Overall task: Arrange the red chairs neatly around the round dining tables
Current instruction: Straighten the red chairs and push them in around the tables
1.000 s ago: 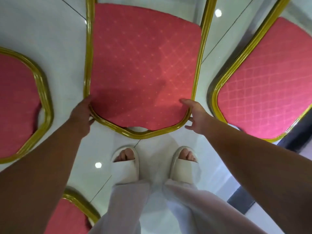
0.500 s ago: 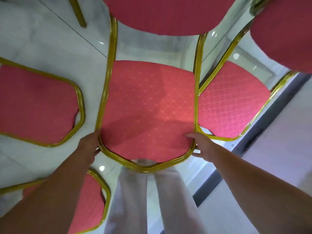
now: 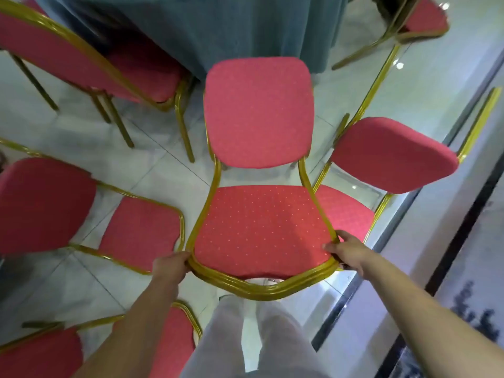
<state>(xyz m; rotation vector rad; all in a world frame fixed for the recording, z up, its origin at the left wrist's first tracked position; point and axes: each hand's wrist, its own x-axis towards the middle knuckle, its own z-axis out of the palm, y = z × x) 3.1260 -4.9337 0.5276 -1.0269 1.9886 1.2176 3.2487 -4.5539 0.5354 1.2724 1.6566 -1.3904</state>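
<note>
Before the table (image 3: 245,28): chair (image 3: 259,227) gripped at backrest
Left hand (image 3: 170,264), right hand (image 3: 347,251): fingers (image 3: 344,237) curled round stiff frame corners; likely light

Both bare forearms are extended forward and down. The left hand (image 3: 170,264) is curled round the near left corner of a gold-framed red padded chair (image 3: 259,230); the right hand (image 3: 345,251) is clasped on its near right corner.
</note>
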